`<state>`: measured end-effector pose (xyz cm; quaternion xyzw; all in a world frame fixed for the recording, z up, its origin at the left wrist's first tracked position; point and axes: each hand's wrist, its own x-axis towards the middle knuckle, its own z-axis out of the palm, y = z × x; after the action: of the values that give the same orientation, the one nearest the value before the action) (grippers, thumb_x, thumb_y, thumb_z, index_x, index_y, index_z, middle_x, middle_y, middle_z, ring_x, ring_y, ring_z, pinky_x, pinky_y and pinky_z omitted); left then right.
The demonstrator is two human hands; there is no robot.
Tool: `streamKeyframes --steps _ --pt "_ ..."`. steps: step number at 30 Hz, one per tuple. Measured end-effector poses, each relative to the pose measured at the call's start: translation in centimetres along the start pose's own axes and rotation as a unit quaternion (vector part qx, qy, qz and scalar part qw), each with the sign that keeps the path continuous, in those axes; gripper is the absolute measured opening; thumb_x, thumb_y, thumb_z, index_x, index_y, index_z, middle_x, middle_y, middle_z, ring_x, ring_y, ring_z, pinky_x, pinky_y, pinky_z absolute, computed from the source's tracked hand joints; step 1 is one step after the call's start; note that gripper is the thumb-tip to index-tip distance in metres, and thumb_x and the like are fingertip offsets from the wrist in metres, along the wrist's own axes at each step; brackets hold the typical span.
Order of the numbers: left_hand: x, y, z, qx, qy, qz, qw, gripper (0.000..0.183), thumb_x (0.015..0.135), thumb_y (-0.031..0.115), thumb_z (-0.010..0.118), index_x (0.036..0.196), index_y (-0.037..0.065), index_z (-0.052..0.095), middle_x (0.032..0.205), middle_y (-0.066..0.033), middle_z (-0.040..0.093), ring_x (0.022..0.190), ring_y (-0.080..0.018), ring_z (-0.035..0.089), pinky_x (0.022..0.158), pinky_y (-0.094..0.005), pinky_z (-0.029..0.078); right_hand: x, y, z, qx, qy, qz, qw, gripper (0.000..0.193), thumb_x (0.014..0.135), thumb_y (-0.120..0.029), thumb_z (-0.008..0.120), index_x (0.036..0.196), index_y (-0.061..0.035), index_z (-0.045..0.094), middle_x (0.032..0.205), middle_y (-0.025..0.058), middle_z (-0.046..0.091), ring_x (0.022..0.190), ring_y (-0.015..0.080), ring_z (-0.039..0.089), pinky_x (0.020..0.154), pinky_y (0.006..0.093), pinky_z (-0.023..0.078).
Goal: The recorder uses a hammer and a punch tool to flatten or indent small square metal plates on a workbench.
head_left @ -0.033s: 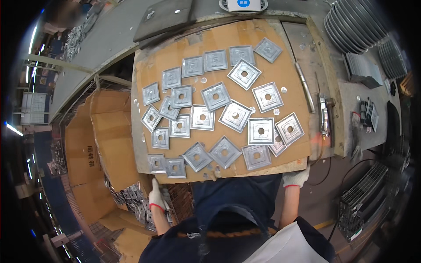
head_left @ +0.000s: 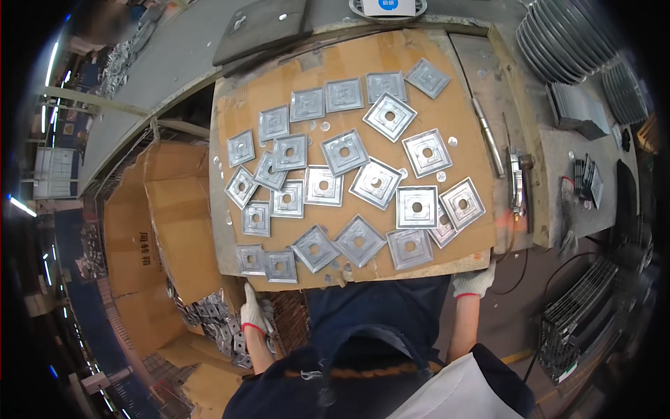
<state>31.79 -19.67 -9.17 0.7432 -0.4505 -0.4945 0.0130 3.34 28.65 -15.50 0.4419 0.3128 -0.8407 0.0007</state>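
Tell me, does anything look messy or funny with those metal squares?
Yes, it's untidy: many square plates lie crooked on the cardboard, one plate at lower right is partly tucked under another, and small shiny discs are scattered around.

Dark characters [head_left: 145,248] on brown cardboard [head_left: 127,209], white ones [head_left: 388,3] on blue disc [head_left: 384,8]

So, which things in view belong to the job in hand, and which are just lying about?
Likely job items: square metal plates, cardboard sheet beneath them, left hand and right hand, both gloved.

Likely just lying about: dark flat pad, metal rod, white box, loose glove.
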Motion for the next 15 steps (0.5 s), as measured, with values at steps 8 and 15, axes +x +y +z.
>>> streamKeyframes --steps 8,15 --pt "-1.1 3.8 3.1 -0.133 0.013 0.104 0.986 0.064 0.109 0.068 0.052 0.085 0.009 0.062 0.061 -0.0030 0.054 0.044 -0.0154 0.051 0.039 -0.0304 0.040 -2.6 -5.4 -2.4 -0.133 0.124 0.096 0.979 0.064 0.109 -0.053 0.050 0.152 -0.0064 0.059 0.145 0.0188 0.066 0.128 0.0324 0.065 0.111 0.0507 0.051" --pt "-8.6 12.8 -0.3 0.285 -0.019 0.172 0.943 0.058 0.103 0.057 0.068 0.094 0.000 0.070 0.062 -0.0047 0.061 0.045 -0.0158 0.056 0.041 -0.0327 0.046 -10.2 -15.3 6.8 -0.723 -0.165 0.001 0.671 0.036 0.110 -0.031 0.058 0.104 0.0013 0.075 0.079 0.0067 0.072 0.066 0.0136 0.067 0.061 0.0327 0.052"
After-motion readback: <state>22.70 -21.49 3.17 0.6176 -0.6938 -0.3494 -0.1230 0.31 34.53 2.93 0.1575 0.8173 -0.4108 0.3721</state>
